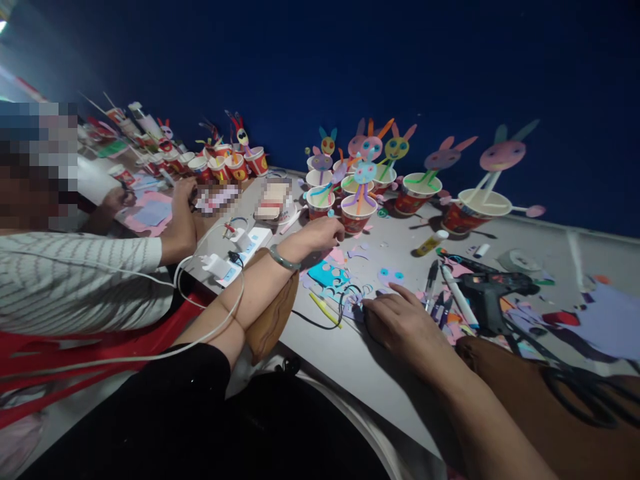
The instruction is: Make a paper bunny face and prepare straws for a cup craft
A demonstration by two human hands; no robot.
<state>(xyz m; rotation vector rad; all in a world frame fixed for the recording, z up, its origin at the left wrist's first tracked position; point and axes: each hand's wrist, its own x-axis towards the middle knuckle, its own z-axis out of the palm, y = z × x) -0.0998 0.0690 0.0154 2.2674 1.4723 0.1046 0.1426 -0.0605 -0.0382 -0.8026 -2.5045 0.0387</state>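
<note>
Left hand point(323, 235) curled, just beside front cup point(357, 223). Right hand point(400, 320) bent low at paper scraps point(354, 312). Can't tell if either grips anything. Cup stands upright on table point(345, 360).

A white power strip point(249, 245), chargers point(216, 266) plugged in, lies on the worktop point(330, 363) before a dark blue wall point(400, 67), near a red chair point(167, 328) and another person point(90, 283) in a striped top.

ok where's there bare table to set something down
Widest: the table along its front edge, between black cable and right forearm. Smaller: just left of the yellow tube. Crowded: right of the right hand, with glue gun, pens and paper scraps.
</note>
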